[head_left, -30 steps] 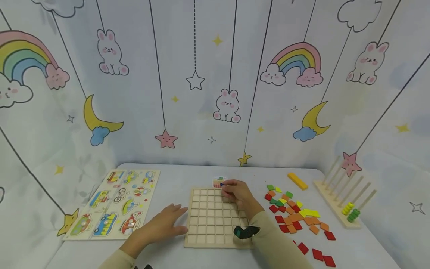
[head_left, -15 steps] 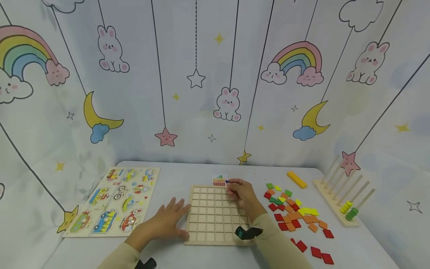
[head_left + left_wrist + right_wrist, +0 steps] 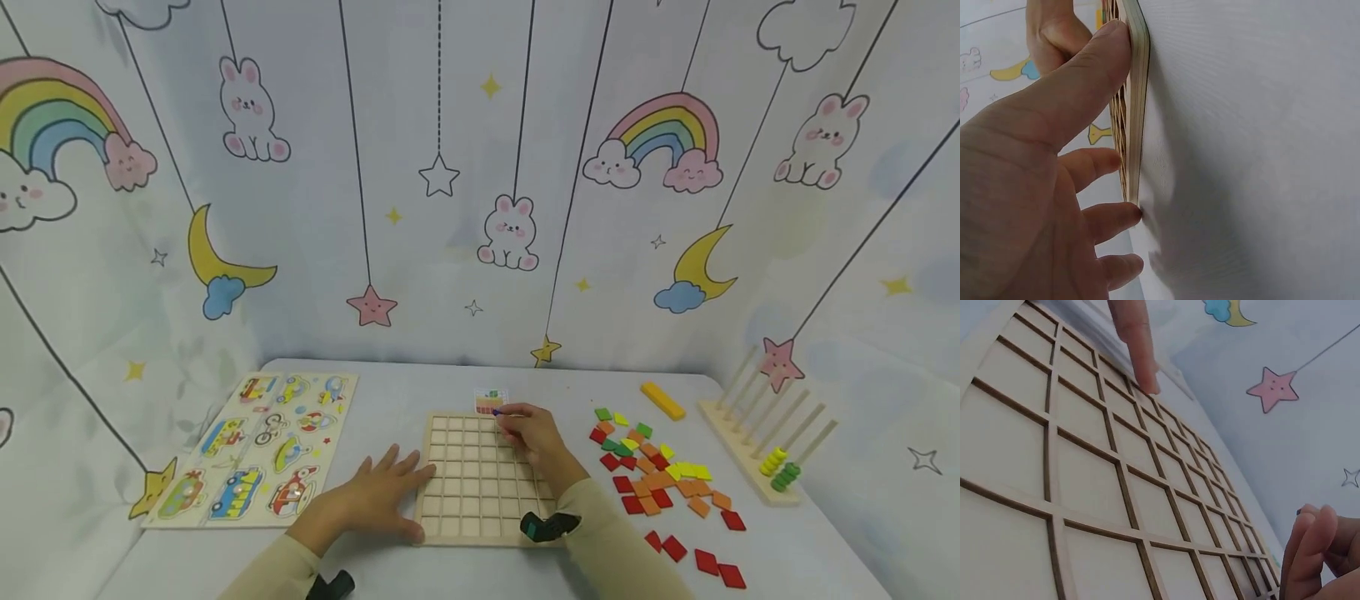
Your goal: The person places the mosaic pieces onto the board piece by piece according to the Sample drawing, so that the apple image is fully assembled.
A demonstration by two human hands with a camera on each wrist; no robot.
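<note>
A wooden grid board point(image 3: 467, 479) with square cells lies on the table in the head view. My left hand point(image 3: 378, 496) is spread at its left edge, the thumb touching the rim point(image 3: 1138, 81) in the left wrist view. My right hand point(image 3: 534, 442) is over the board's far right part and pinches a small dark blue piece point(image 3: 497, 412) between thumb and index finger. Only a dark tip of that piece shows in the right wrist view, beside the fingertips point(image 3: 1319, 534). Just beyond the board lies a small picture card point(image 3: 491, 398), partly behind the blue piece.
Right of the board lie several loose red point(image 3: 673, 548), orange, yellow and green tiles. Behind them is a yellow bar point(image 3: 663, 401). A peg stand point(image 3: 750, 458) with yellow and green beads stands far right. A vehicle puzzle board point(image 3: 255, 450) lies on the left.
My right hand went slightly right, then back left to the card's lower edge with the blue piece. My left hand has spread its fingers and shifted right against the board.
</note>
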